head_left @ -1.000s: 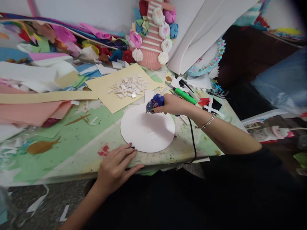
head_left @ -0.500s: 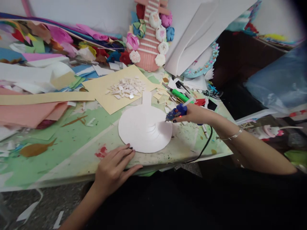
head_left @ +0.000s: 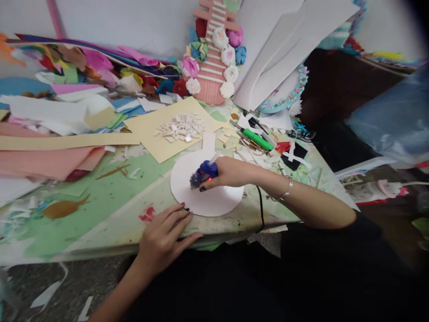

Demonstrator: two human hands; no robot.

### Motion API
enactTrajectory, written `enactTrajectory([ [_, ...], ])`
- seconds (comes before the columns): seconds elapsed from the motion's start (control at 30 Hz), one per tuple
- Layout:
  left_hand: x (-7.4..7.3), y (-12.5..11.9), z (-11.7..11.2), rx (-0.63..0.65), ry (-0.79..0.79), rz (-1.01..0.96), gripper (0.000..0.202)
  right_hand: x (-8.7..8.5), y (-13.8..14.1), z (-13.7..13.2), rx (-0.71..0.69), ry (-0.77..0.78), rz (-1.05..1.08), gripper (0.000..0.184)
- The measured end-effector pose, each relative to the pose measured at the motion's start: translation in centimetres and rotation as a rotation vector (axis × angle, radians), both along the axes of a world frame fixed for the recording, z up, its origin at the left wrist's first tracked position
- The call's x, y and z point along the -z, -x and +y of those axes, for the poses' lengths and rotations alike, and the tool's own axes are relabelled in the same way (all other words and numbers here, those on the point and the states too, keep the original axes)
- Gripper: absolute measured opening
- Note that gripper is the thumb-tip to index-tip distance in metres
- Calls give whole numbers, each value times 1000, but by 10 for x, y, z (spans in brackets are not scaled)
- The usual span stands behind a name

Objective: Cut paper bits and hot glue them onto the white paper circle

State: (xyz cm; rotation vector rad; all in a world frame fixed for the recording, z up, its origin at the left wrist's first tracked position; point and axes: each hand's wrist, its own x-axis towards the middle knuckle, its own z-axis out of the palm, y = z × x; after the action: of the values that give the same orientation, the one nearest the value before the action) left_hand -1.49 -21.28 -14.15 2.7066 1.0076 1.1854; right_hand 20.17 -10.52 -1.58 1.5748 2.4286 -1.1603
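A white oval board [head_left: 217,206] with a short tab at its top lies flat near the table's front edge. My right hand [head_left: 229,172] is wrapped round a blue hot glue gun [head_left: 207,171] with a small red light and a pale glue stick at its back. Its nozzle points down over the left half of the board; whether it touches is unclear. My left hand [head_left: 167,232] lies at the lower left rim of the board, fingers stretched out and fingertips at the edge. Behind the board, small white pieces [head_left: 182,126] are heaped on a yellow sheet [head_left: 161,151].
A green cutter [head_left: 258,139] lies among scraps at the right. The glue gun's black cord [head_left: 261,208] hangs over the front edge. A pink guitar-shaped craft [head_left: 212,85] with paper flowers leans on the wall. Coloured paper and felt [head_left: 83,156] are piled at the left.
My right hand has brought the glue gun leftward, from beyond the board's right edge to above its left half. My left hand stays at the rim. The view has shifted slightly.
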Motion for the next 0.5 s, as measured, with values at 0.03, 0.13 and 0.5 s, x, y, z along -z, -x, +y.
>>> enactTrajectory([
  [0.03, -1, 0, 0, -2, 0, 0, 35, 1, 4, 7, 10, -6, 0, 36],
  [0.13, -1, 0, 1, -4, -2, -6, 35, 6, 0, 27, 108, -27, -12, 37],
  [0.5, 0, 0, 1, -14, -17, -7, 35, 4, -58, 39, 367, -78, -18, 34],
])
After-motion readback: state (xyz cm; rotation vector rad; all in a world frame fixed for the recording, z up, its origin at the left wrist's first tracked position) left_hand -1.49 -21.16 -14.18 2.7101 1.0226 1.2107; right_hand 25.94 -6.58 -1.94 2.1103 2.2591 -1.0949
